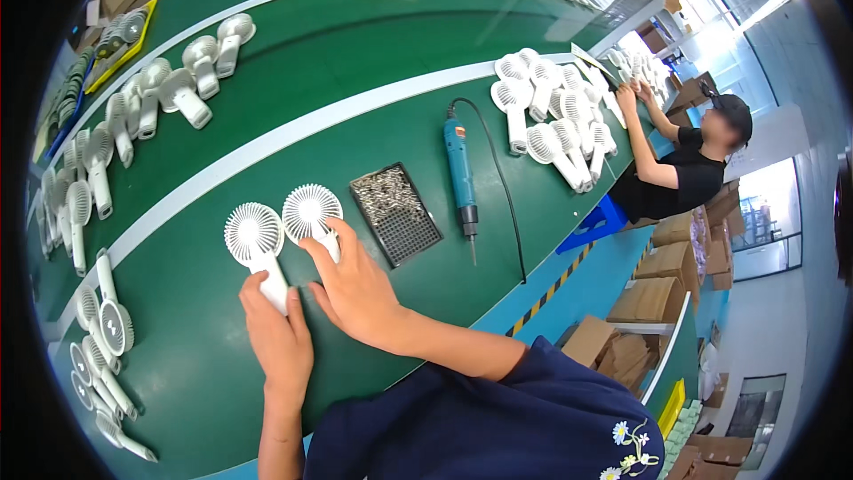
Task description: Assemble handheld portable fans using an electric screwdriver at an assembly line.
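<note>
Two white handheld fans lie side by side before me on the green table. My left hand is closed around the handle of the left handheld fan, its round grille facing up. My right hand grips the second handheld fan where the handle meets the head; fingers cover part of that handle. Just right of it sits a black tray of small screws, heaped in its far half and with a grid of holes in the near half. Farther right lies a teal electric screwdriver with its cord.
More white fans are piled at the right. Others stand along the far-left belt and lie at the lower left. A co-worker in black works beyond the right pile. Cardboard boxes stand by the floor's striped line.
</note>
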The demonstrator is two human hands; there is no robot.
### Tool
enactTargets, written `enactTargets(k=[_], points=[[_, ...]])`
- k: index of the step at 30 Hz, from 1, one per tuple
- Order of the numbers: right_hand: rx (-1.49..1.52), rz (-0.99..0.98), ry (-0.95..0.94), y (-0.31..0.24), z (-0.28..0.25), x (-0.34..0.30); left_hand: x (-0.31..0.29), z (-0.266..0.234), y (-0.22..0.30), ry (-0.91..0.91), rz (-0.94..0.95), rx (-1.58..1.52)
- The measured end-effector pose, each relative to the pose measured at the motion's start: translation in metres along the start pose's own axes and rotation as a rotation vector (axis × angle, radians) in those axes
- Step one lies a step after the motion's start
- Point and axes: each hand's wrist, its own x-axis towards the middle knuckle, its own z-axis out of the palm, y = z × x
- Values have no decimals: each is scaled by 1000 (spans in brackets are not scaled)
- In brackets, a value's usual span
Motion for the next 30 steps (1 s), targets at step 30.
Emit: enactTargets(k=[30], points=[[-387,247,500,182,-266,21,26,-63,-115,242,-124,-776]])
